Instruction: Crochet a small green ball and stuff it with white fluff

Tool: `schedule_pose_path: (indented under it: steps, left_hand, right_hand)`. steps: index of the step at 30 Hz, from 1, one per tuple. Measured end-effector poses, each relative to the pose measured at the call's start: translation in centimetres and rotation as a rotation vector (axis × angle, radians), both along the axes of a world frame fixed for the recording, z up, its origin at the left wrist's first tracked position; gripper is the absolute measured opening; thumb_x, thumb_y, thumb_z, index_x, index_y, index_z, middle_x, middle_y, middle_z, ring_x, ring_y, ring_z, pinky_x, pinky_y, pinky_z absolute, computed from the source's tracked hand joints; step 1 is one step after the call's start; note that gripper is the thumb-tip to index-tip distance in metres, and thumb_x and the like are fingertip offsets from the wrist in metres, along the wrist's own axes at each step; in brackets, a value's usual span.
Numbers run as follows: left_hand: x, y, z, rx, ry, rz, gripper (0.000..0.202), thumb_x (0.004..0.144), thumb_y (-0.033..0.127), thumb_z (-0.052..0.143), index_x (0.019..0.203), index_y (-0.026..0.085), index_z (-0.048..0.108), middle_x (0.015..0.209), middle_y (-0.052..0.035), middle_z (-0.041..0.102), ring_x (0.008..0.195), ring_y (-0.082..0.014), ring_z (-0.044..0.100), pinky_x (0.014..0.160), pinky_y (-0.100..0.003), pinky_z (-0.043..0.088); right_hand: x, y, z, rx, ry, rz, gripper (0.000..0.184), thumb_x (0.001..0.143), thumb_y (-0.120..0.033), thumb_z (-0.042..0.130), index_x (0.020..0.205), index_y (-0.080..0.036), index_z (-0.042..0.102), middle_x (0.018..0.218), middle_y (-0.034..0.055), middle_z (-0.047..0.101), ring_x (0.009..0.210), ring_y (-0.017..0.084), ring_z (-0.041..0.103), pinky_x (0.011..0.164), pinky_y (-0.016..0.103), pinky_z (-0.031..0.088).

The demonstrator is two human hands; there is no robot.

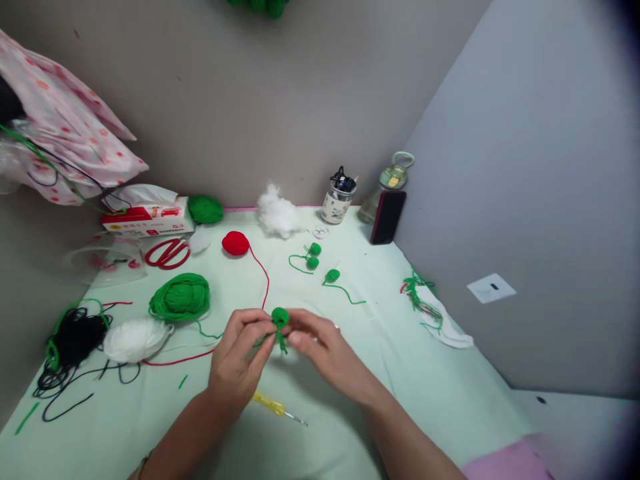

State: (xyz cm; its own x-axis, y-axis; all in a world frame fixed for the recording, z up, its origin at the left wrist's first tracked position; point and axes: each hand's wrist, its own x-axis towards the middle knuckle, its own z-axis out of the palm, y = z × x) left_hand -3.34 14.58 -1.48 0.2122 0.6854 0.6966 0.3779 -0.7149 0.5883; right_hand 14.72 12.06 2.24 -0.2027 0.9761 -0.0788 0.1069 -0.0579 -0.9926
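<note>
Between my fingertips, over the middle of the table, is a small green crocheted piece (pixel 281 317) with green yarn ends hanging below it. My left hand (pixel 245 347) pinches it from the left. From the other side my right hand (pixel 323 343) closes thumb and fingers on its right edge and yarn. A crochet hook with a yellow handle (pixel 270 403) lies on the cloth just below my hands. Farther back sit small green crocheted balls (pixel 313 256), and another green ball (pixel 332 275) trails a yarn tail.
On the left are a green yarn skein (pixel 180 297), white yarn (pixel 137 340), tangled black yarn (pixel 80 337) and red-handled scissors (pixel 168 254). Behind stand a red yarn ball (pixel 235 243), white stuffing (pixel 278 212), a pen cup (pixel 338 202), a phone (pixel 389 217) and a bottle (pixel 393 179). Yarn scraps (pixel 423 303) lie right.
</note>
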Motion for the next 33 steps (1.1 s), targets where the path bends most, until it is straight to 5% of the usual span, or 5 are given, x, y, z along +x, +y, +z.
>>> schedule_pose_path:
  steps: [13, 16, 19, 26, 33]
  left_hand:
    - [0.6, -2.3, 1.4, -0.612, -0.116, -0.226, 0.016, 0.094, 0.019, 0.06, 0.1, 0.026, 0.073, 0.103, -0.0065, 0.073, 0.081, -0.0178, 0.076, 0.071, -0.027, 0.066]
    - [-1.8, -1.7, 1.5, -0.666, -0.047, -0.225, 0.014, 0.093, 0.026, 0.062, 0.099, 0.027, 0.075, 0.102, -0.006, 0.073, 0.073, -0.0175, 0.074, 0.062, -0.026, 0.065]
    - [-5.3, -0.4, 1.4, -0.524, 0.093, -0.002, 0.015, 0.091, 0.033, 0.065, 0.104, 0.031, 0.074, 0.11, -0.0049, 0.073, 0.092, -0.0221, 0.075, 0.07, -0.028, 0.065]
    - [-9.0, 1.7, 2.5, -0.36, 0.227, 0.235, 0.024, 0.093, 0.049, 0.063, 0.111, 0.037, 0.071, 0.123, -0.0034, 0.07, 0.116, -0.0316, 0.066, 0.083, -0.042, 0.06]
    - [-4.6, 2.8, 4.7, -0.234, 0.245, 0.019, 0.017, 0.096, 0.032, 0.062, 0.111, 0.032, 0.07, 0.115, -0.0035, 0.072, 0.11, -0.0242, 0.068, 0.092, -0.037, 0.057]
  right_hand:
    - [2.3, 1.7, -0.4, -0.201, 0.778, -0.386, 0.028, 0.082, -0.044, 0.081, 0.089, -0.019, 0.071, 0.079, -0.0001, 0.07, 0.073, 0.013, 0.064, 0.08, 0.029, 0.056]
    - [5.1, 1.3, 1.0, -0.208, 0.833, -0.358, 0.024, 0.082, -0.037, 0.082, 0.09, -0.018, 0.071, 0.053, -0.0104, 0.042, 0.046, 0.005, 0.036, 0.05, 0.016, 0.042]
    - [7.7, 0.0, 1.8, -0.142, 0.629, -0.316, 0.026, 0.091, -0.043, 0.073, 0.089, -0.017, 0.07, 0.048, -0.0115, 0.036, 0.044, 0.004, 0.015, 0.04, 0.016, 0.019]
    - [9.1, -0.9, 3.7, -0.058, -0.371, 0.253, 0.033, 0.097, -0.049, 0.062, 0.113, -0.023, 0.074, 0.109, 0.0085, 0.076, 0.093, 0.019, 0.067, 0.081, 0.031, 0.051]
    - [5.5, 12.3, 3.0, 0.331, -0.816, -0.047, 0.053, 0.1, -0.045, 0.059, 0.146, -0.02, 0.051, 0.146, 0.0155, 0.06, 0.136, 0.029, 0.054, 0.114, 0.045, 0.042]
